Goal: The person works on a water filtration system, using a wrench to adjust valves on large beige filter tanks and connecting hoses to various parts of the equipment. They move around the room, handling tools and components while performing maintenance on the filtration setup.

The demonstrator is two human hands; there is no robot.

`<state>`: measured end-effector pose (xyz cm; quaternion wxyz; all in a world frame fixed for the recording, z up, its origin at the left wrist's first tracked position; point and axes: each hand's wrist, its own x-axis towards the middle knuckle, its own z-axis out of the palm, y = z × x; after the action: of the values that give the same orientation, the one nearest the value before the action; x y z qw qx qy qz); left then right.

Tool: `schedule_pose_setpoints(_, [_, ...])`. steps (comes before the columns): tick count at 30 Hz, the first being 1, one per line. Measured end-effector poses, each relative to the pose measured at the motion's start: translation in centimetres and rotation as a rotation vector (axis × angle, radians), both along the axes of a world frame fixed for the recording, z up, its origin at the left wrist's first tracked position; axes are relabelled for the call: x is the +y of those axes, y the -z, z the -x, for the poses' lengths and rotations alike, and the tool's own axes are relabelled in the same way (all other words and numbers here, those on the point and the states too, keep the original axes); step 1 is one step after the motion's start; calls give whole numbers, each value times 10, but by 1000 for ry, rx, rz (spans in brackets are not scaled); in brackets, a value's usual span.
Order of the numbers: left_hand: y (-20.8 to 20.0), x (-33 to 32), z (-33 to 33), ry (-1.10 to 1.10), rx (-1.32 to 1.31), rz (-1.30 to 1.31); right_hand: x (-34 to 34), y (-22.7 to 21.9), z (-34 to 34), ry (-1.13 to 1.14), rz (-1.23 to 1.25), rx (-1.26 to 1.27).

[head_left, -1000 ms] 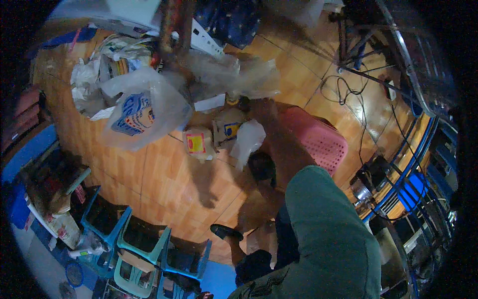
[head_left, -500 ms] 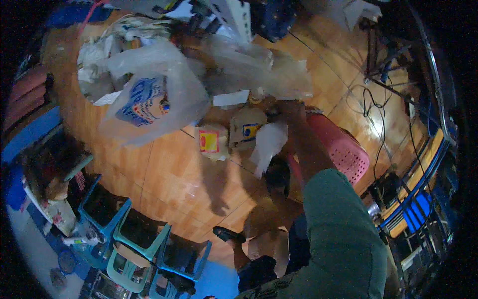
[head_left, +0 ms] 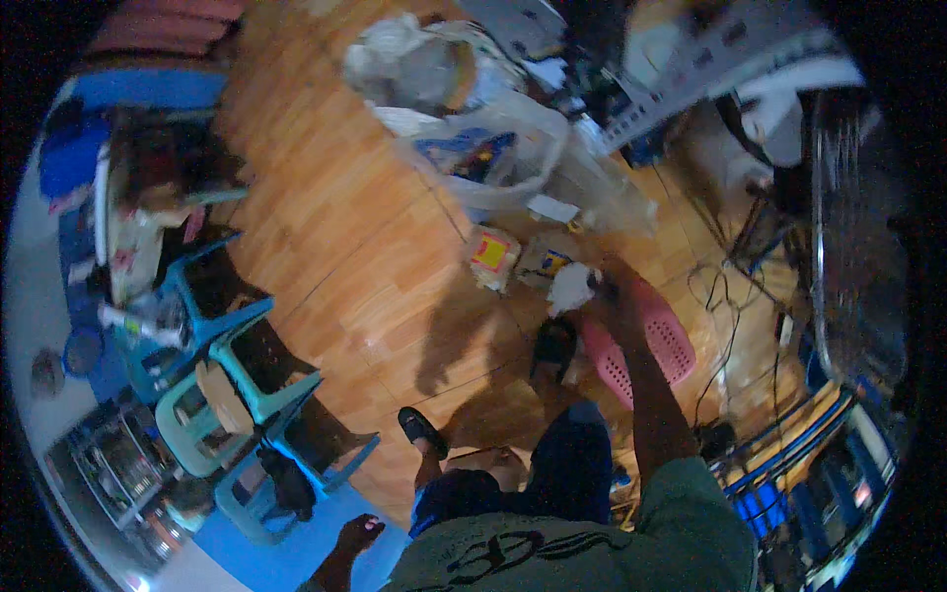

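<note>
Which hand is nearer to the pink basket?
Right: the right hand is by the upper end of the pink basket in the picture; the left hand is well away, toward the lower left.

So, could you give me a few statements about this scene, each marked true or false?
1. The basket near the right hand is pink. True.
2. The left hand is the one beside the small white bag. False: the right hand is beside the white bag; the left hand is well away from it.
3. A package with a yellow-and-pink label is on the floor. True.
4. The plastic seats are all red. False: the plastic seats are blue and green.
</note>
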<state>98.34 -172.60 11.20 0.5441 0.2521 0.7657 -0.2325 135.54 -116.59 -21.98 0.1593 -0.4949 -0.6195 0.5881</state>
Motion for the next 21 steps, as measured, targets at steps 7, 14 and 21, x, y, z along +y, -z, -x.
schedule_pose_setpoints(7, [0,-101,-24,-85,70,-245,-109,-37,-54,-940,135,-589])
schedule_pose_setpoints(14, [25,-290,-64,-503,61,-373,-157,-70,56,-1535,-517,-560])
schedule_pose_setpoints(21, [35,-430,-52,-680,103,-620,-276,-267,320,-1234,54,-580])
